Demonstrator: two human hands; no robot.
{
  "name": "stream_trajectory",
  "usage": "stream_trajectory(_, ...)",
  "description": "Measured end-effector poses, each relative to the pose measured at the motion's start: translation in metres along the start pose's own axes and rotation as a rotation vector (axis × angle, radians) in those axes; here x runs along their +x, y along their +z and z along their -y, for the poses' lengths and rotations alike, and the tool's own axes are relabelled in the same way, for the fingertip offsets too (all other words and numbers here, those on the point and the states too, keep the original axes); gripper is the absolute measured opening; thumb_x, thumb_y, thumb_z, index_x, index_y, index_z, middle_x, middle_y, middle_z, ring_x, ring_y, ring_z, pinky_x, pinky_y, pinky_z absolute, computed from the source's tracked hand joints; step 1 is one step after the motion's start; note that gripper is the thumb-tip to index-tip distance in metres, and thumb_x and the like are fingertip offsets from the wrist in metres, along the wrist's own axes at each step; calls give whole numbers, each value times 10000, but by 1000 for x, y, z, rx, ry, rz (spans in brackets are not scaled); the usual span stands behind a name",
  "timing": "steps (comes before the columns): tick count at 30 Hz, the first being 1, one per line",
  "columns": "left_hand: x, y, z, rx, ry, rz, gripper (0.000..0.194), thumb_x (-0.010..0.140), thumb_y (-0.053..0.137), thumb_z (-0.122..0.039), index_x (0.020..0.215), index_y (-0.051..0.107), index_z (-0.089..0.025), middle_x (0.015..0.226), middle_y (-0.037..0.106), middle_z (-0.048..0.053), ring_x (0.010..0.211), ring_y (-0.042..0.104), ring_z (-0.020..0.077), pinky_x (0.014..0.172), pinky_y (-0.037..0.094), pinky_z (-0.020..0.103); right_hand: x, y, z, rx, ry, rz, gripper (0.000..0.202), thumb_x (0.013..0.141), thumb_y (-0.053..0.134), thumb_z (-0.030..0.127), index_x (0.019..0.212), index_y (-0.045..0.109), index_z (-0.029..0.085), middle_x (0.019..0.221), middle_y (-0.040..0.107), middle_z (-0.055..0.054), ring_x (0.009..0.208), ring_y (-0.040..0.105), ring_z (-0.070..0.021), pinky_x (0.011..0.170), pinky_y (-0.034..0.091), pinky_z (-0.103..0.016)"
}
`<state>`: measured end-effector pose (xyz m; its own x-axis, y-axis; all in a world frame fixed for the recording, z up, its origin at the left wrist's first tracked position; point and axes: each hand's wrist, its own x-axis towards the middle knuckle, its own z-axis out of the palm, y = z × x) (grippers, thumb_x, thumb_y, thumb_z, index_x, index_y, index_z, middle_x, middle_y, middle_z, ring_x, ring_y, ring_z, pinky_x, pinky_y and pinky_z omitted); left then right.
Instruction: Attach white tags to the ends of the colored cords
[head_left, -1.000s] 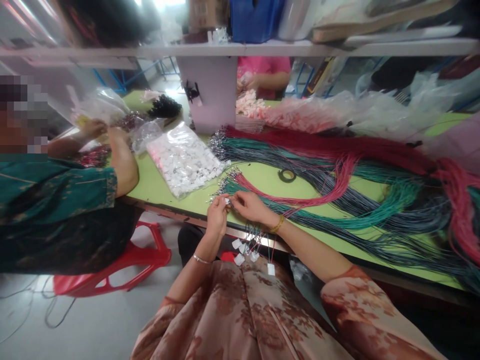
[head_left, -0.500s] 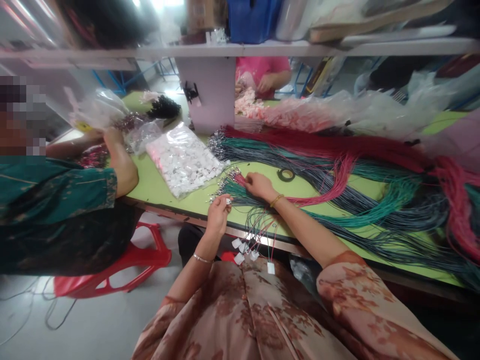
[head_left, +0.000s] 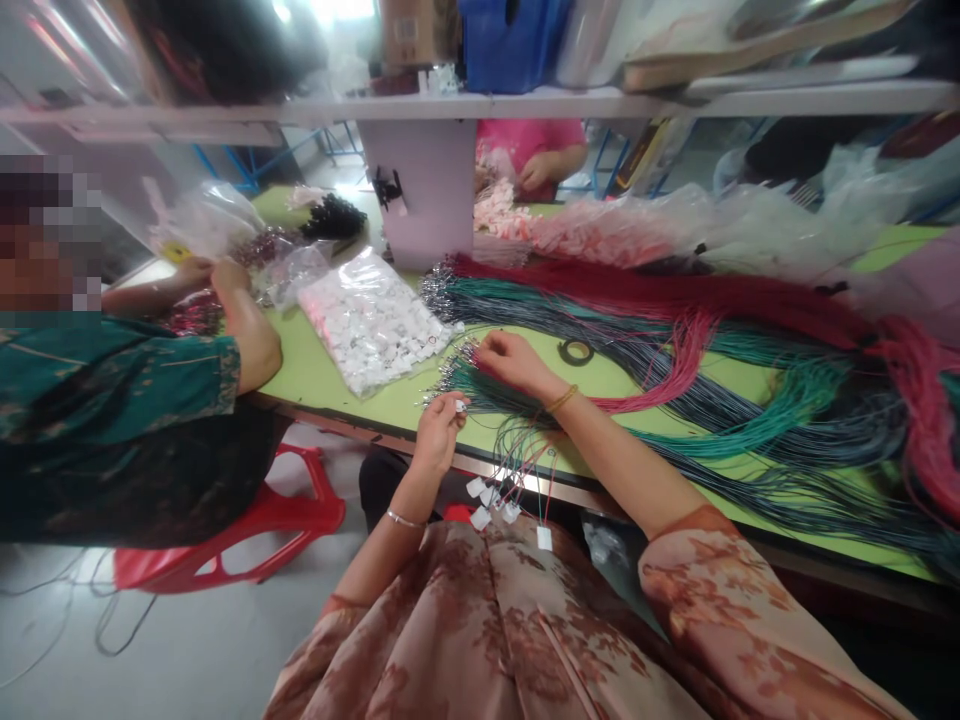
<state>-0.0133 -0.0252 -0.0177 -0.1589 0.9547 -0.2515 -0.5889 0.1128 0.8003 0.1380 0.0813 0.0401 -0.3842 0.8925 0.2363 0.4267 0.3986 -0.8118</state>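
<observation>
My left hand [head_left: 437, 436] pinches a small white plastic connector [head_left: 460, 407] at the table's front edge. Just beyond it, my right hand [head_left: 516, 365] has its fingers closed at the terminal ends of the red wires [head_left: 645, 402], so exactly how many it grips is hidden. Green wires [head_left: 480, 388] and dark wires lie under that hand, their metal-tipped ends fanned towards the left. Between my forearms, several wires with white connectors [head_left: 544, 538] hang over the edge.
Left of the wire ends lies a clear bag of white connectors [head_left: 382, 330]. A roll of black tape [head_left: 576, 352] rests behind my right wrist. Long wire bundles [head_left: 675, 285] cover the right side. A co-worker [head_left: 247, 340] sits left on a red stool [head_left: 300, 520]. A shelf [head_left: 315, 108] crosses above.
My right hand has slid slightly left along the red wires to their tips. My left hand still holds the white connector in nearly the same place. The whole view has shifted slightly.
</observation>
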Motion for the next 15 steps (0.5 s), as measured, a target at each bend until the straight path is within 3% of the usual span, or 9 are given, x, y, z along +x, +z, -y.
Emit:
stream_trajectory(6, -2, 0, 0, -6, 22, 6, 186, 742, 714, -287, 836, 648, -141, 801, 650, 42, 628, 523, 73, 607, 395, 209, -17, 15, 31, 264, -64, 103, 159, 759, 541, 303, 729, 575, 150, 671, 548, 10, 631, 446, -104, 616, 378, -227)
stream_trajectory(15, -2, 0, 1, -49, 16, -2, 145, 784, 676, -268, 840, 595, -162, 828, 650, 37, 637, 527, 78, 630, 397, 218, -48, 27, -3, 115, 53, 196, 151, 730, 517, 272, 644, 551, 153, 574, 495, 37, 545, 401, -85, 519, 311, -207)
